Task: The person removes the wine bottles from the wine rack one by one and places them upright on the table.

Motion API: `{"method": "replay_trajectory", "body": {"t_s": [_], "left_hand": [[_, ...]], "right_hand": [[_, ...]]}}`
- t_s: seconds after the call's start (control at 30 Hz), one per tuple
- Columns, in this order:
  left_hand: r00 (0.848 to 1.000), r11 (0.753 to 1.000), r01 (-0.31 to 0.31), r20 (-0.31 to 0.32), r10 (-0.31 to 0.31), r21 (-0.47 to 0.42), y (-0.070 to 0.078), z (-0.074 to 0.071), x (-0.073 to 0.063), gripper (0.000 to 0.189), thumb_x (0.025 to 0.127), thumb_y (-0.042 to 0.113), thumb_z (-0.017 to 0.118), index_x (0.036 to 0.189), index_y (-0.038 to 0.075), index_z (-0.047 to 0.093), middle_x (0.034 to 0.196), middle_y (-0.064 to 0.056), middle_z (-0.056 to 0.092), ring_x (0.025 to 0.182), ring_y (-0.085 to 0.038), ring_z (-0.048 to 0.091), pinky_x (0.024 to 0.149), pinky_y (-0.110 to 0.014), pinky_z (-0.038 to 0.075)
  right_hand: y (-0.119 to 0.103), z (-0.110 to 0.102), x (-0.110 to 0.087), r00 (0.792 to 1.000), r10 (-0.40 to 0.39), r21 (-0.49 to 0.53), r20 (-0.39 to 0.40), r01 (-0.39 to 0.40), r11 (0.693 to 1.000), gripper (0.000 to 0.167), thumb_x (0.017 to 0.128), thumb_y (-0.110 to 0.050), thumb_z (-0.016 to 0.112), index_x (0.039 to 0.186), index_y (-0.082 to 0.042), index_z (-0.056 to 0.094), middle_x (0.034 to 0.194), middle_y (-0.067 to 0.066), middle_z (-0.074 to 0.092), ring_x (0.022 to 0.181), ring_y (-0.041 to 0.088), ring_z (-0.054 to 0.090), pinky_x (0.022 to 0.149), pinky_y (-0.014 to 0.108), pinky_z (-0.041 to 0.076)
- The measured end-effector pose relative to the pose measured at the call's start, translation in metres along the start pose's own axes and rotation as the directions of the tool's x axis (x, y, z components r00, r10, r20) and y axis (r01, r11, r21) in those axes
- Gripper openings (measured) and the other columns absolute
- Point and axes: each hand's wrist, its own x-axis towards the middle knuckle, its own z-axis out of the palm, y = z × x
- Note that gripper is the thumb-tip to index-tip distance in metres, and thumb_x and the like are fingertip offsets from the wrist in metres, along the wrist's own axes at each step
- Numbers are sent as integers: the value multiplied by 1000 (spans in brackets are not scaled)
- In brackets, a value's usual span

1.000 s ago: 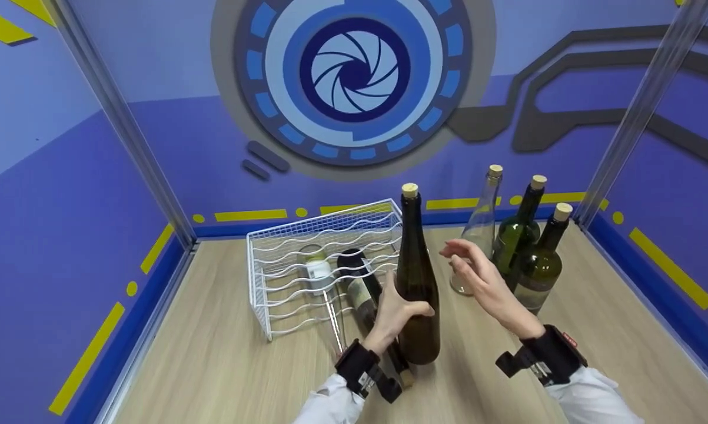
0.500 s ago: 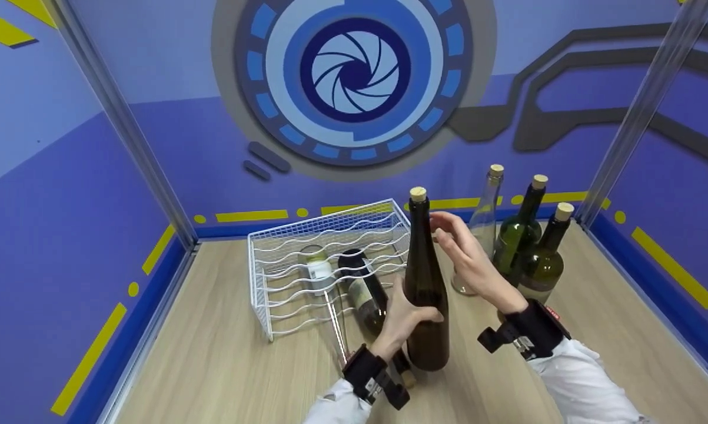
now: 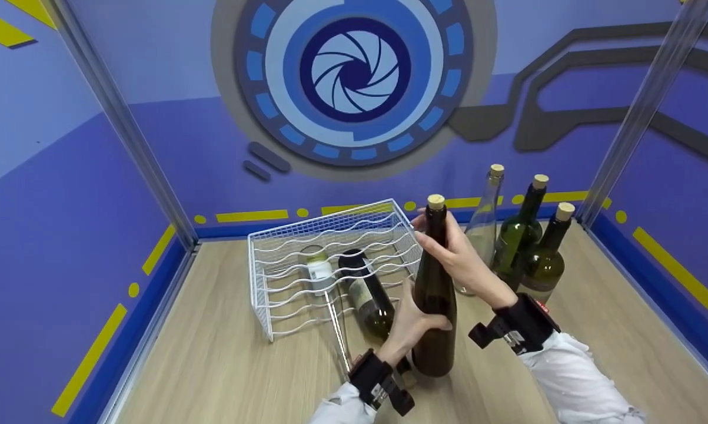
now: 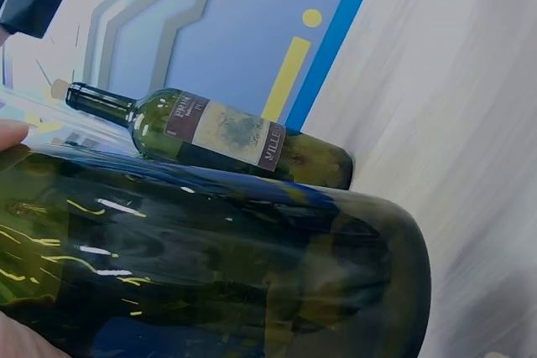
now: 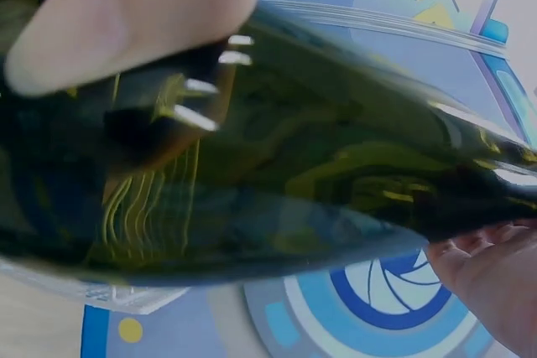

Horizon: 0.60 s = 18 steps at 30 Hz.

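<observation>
A tall dark wine bottle [image 3: 436, 288] with a cork stands nearly upright in front of the person. My left hand [image 3: 414, 325] grips its lower body, thumb across the front and fingers mostly hidden. Higher up, my right hand [image 3: 468, 259] is round the neck, thumb in front and fingertips showing past the far side. The right wrist view has the bottle's shoulder [image 5: 294, 157] close up, with the right fingers [image 5: 495, 278] at the neck. On the left, a white wire rack [image 3: 259, 294] bears a clear bottle [image 3: 321, 277] and a dark labelled bottle [image 3: 368, 300], both lying down.
Right of the hands stand three corked bottles: a clear one [image 3: 481, 229], a green one [image 3: 515, 241] and an olive one with a label [image 3: 545, 259]. Blue panels [image 3: 171, 171] with metal corner posts enclose the wooden tabletop [image 3: 212, 353].
The left hand has shifted the bottle right and slightly toward the person. My right hand has moved left from beside the bottle and closed round its neck.
</observation>
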Motion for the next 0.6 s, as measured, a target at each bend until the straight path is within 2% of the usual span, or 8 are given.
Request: {"method": "replay_trajectory", "body": {"t_s": [0.13, 0.27, 0.47, 0.6], "left_hand": [[1000, 1000, 21, 8, -21, 22, 0, 2, -1, 68, 45, 14, 81, 102, 16, 44, 85, 4, 54, 78, -13, 52, 71, -30, 42], [999, 999, 38, 7, -38, 27, 1, 3, -1, 69, 45, 15, 81, 103, 17, 44, 85, 5, 54, 79, -12, 52, 72, -29, 42], [999, 999, 42, 33, -42, -6, -1, 3, -1, 69, 45, 12, 81, 102, 16, 42, 87, 3, 54, 81, -13, 52, 73, -30, 41], [997, 1000, 24, 67, -23, -17, -5, 3, -1, 68, 47, 11, 82, 101, 13, 41, 88, 3, 53, 83, -12, 51, 76, -29, 40]], "right_hand": [[-5, 4, 0, 1000, 16, 26, -23, -16, 1000, 33, 87, 9, 49, 117, 12, 34, 106, 30, 50, 96, 38, 51, 81, 34, 43], [-4, 4, 1, 998, 48, 85, -32, -46, 995, 26, 88, 11, 46, 111, 14, 34, 96, 30, 51, 82, 35, 57, 72, 42, 48], [-2, 2, 0, 1000, 7, 27, -30, -6, 1000, 17, 89, 11, 45, 101, 14, 34, 72, 26, 51, 58, 27, 55, 57, 31, 48], [0, 2, -4, 1000, -15, -6, 2, 15, 1000, 16, 88, 12, 44, 101, 11, 33, 69, 27, 49, 56, 26, 52, 55, 28, 46]]}}
